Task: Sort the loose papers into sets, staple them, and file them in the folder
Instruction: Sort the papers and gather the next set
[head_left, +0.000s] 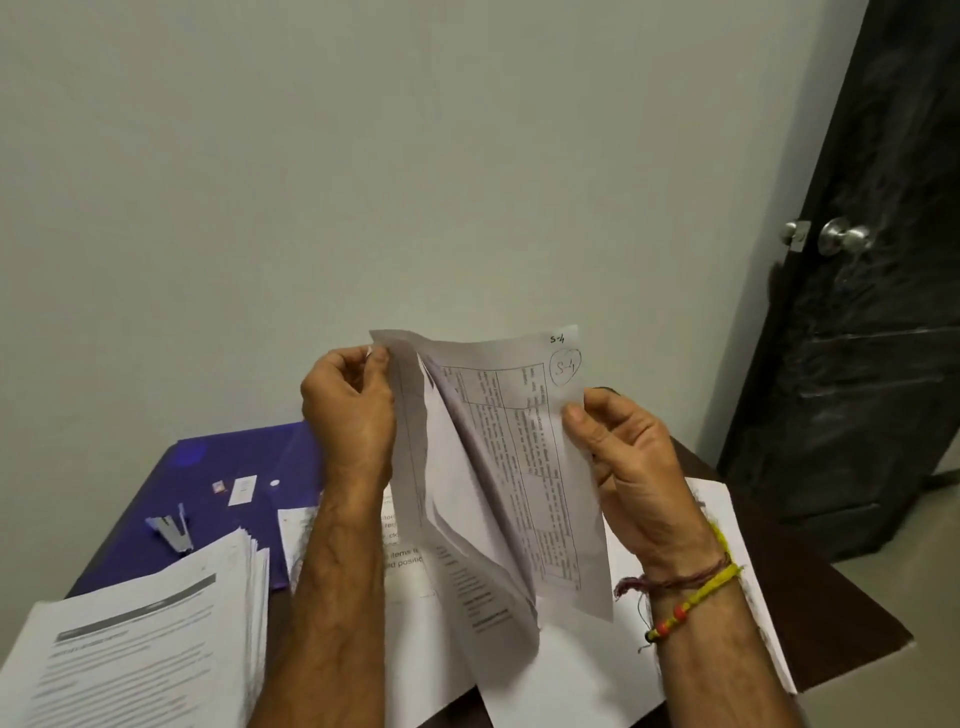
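I hold a set of printed papers (498, 467) upright above the table, fanned apart. My left hand (350, 410) pinches the top left corner of the front sheets. My right hand (623, 457) grips the right edge of a sheet with a table and a circled handwritten mark. A blue folder (228, 467) lies flat at the back left of the table. On it rests a silver stapler (171, 530). A thick stack of printed papers (150, 634) sits at the front left. More loose sheets (582, 670) lie under my hands.
Small items, a staple box (242, 491) and a tiny red piece (219, 487), lie on the folder. The dark wooden table (862, 613) stands against a pale wall. A black door (857, 312) with a metal knob is at the right.
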